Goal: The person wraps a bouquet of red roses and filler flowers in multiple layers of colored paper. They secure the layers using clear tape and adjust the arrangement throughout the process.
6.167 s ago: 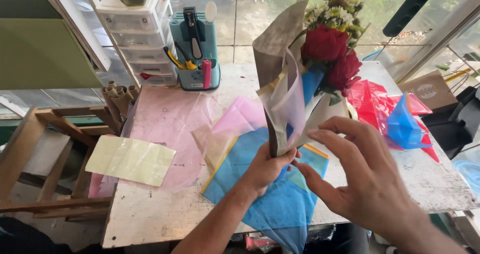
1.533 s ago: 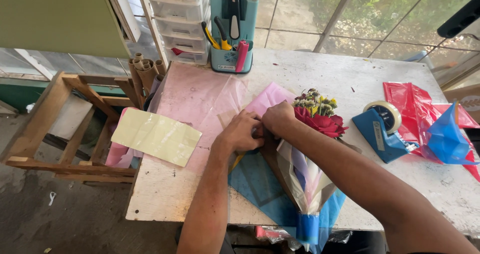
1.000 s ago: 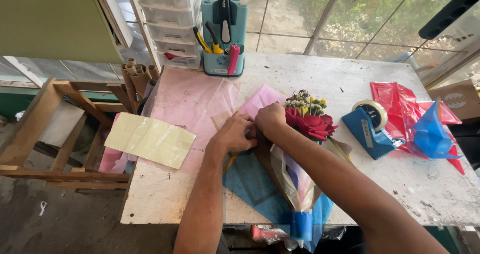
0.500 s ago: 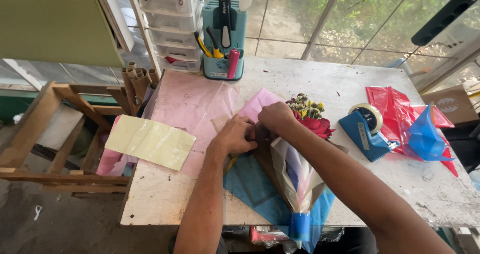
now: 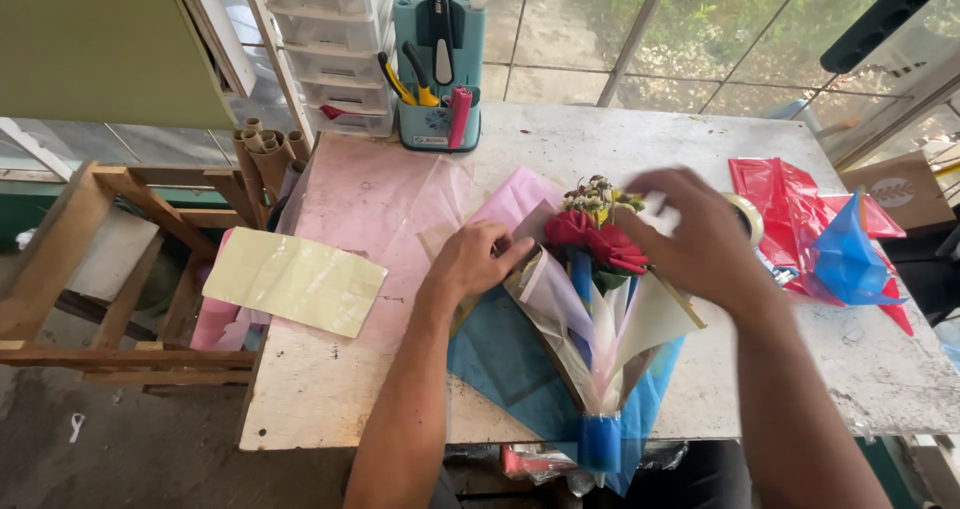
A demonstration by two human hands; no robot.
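**Hands at a half-wrapped bouquet on the worn tabletop**

The bouquet [image 5: 595, 269] lay on the scuffed white tabletop [image 5: 640, 144], red roses and small pale blooms at its head, cone-shaped in layers of thin, translucent lilac and cream wrapping paper, its stems bound low down in a blue band. Beneath it spread a matte blue sheet [image 5: 500, 359], and further from the grip lay crinkled pink tissue [image 5: 370, 194].

The left hand [image 5: 475, 261] rested with fingers curled and narrow, pinching the paper edge at the bouquet's side. The right hand [image 5: 690, 239] was blurred, fingers spread loosely over the flower heads; whether it gripped anything could not be told.

Just beyond the right hand peeked a roll of tape [image 5: 745, 217], then glossy red plastic sheets [image 5: 775, 184] and a crumpled blue plastic piece [image 5: 845, 259]. Away past the left hand lay a flat pale-yellow sheet [image 5: 295, 281]. Far above both hands stood a teal tool holder [image 5: 438, 79] with yellow-handled pliers.
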